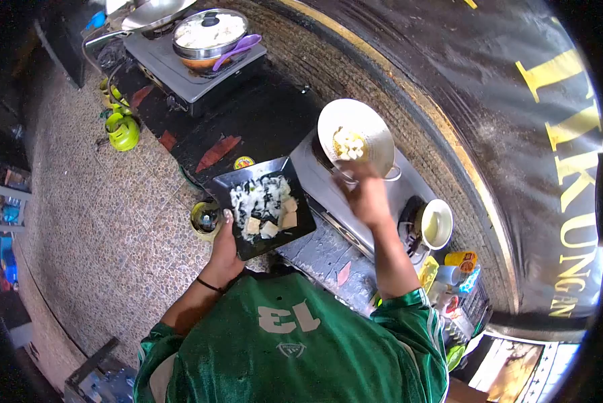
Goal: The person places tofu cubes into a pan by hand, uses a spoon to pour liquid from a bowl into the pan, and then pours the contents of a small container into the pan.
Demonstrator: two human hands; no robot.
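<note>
My left hand (pixel 225 250) grips the near left edge of a black square dish (pixel 294 236), thumb on the rim. White wet batter (pixel 257 196) is smeared over the dish, and several pale cut pieces (pixel 288 219) lie in it, perhaps tofu or tempeh. The dish is tilted slightly beside the stove. Over the near rim of a metal wok (pixel 375 134) is my right hand (pixel 365 195), blurred by motion, so whether its fingers hold anything cannot be made out. Inside the wok, several pale pieces (pixel 350 144) sit together at the bottom.
The wok and a small pot (pixel 438 225) stand on a gas stove (pixel 311 171). Another stove (pixel 200 84) carries a lidded pan (pixel 209 33) and a purple spoon (pixel 237 52). Green gas cylinders (pixel 122 131) stand on the floor. Packets and cups (pixel 449 275) crowd the right.
</note>
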